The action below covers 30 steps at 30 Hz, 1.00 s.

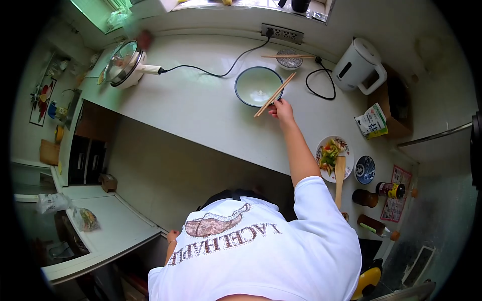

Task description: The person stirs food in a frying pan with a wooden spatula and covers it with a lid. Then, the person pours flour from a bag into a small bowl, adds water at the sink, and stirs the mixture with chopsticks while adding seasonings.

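Observation:
My right hand point(282, 109) reaches out over the counter, its fingers closed at the near right rim of a large pale bowl with a dark blue edge point(246, 94). A pair of wooden chopsticks point(271, 98) lies slantwise across that side of the bowl, right by my fingers. Whether the fingers also press on the chopsticks is hard to see. Behind it stands a small patterned bowl point(289, 61) with another pair of chopsticks point(273, 56) across its top. My left hand point(172, 236) hangs low beside my body, mostly hidden by my shirt.
To the right are a plate point(322, 173) of cooked vegetables with a wooden spatula point(340, 175), a small blue dish point(365, 169), jars and a bottle point(376, 227). A white kettle point(355, 64) stands behind. An electric pot point(128, 65) at left has its cord point(211, 74) across the counter.

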Tool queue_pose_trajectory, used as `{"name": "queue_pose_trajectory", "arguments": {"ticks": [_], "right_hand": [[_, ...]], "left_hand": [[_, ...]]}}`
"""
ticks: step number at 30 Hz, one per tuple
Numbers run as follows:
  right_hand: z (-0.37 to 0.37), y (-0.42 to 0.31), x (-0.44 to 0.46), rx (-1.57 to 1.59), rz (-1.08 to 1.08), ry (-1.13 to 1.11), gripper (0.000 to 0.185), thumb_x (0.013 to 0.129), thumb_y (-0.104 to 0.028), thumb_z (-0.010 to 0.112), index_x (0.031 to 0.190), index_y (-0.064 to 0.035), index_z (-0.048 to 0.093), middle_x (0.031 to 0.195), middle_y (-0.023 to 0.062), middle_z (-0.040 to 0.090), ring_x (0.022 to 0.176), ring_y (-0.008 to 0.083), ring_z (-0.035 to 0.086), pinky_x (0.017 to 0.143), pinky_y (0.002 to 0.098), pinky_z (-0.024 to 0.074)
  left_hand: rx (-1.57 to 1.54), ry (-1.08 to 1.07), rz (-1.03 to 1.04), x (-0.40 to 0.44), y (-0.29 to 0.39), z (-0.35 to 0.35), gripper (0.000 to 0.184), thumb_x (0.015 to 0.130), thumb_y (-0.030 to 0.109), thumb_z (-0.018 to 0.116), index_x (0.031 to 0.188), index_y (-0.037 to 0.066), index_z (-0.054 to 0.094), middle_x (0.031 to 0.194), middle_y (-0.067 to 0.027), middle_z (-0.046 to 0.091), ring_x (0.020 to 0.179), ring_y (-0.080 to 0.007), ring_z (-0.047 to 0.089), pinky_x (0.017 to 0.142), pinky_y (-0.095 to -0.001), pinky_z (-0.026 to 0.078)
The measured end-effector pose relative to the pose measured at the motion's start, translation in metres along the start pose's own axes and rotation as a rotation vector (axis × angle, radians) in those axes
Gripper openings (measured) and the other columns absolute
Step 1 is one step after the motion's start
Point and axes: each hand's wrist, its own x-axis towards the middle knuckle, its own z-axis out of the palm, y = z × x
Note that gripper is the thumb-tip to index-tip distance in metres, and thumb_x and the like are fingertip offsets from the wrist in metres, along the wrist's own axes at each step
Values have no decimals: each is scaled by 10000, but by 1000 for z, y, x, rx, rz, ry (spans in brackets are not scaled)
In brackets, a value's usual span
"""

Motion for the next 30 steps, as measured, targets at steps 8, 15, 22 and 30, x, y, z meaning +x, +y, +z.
{"name": "queue_pose_trajectory", "arguments": {"ticks": [8, 15, 22, 30], "right_hand": [[38, -13, 40, -117, 92, 84, 219, 860, -198, 446, 963, -30, 540, 765, 75, 642, 494, 86, 530, 407, 203, 395], [43, -20, 54, -477, 97, 264, 215, 787, -148, 544, 951, -12, 515, 808, 118, 622, 624, 223, 616, 509, 336, 485], [33, -47, 27, -1369, -894, 125, 439, 721, -24, 563, 1123, -188, 498, 1075, 62, 526, 921, 251, 555, 697, 341, 495], [61, -70, 57, -1687, -1095, -57, 572, 760, -36, 533, 1268, -277, 430, 1123, 31, 515, 950, 191, 558, 693, 303, 508]], "left_hand": [[-81, -77, -123, -38, -4, 0, 248, 709, 309, 629, 749, 65, 651, 774, -169, 641, 745, -334, 614, 687, -417, 486], [-123, -83, -152, -49, -5, 7, 248, 711, 311, 634, 751, 67, 651, 778, -167, 642, 749, -331, 615, 688, -415, 485], [-155, -84, -196, -60, -11, 20, 249, 714, 314, 639, 753, 69, 651, 782, -164, 643, 753, -328, 615, 689, -414, 485], [-186, -81, -254, -75, -18, 29, 249, 717, 317, 645, 756, 71, 652, 787, -162, 644, 757, -325, 616, 690, -412, 484]]}}
